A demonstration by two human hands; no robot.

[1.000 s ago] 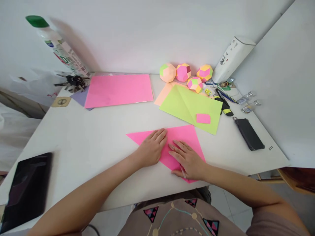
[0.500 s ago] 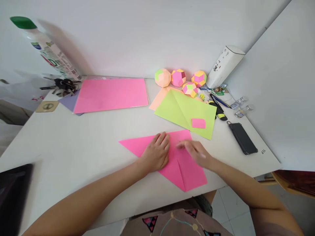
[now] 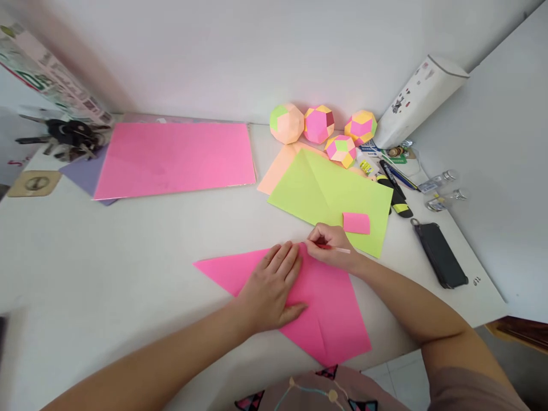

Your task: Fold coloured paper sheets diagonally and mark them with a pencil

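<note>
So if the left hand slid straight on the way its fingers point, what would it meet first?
Likely the right hand, which pinches a thin stick at the pink sheet's top corner, just ahead of the left hand's fingers. Beyond it lies the green sheet.

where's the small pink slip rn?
Head view, right of centre: the pink slip lies on the green sheet near its front-right corner, just beyond the right hand, which pinches a thin stick.
</note>
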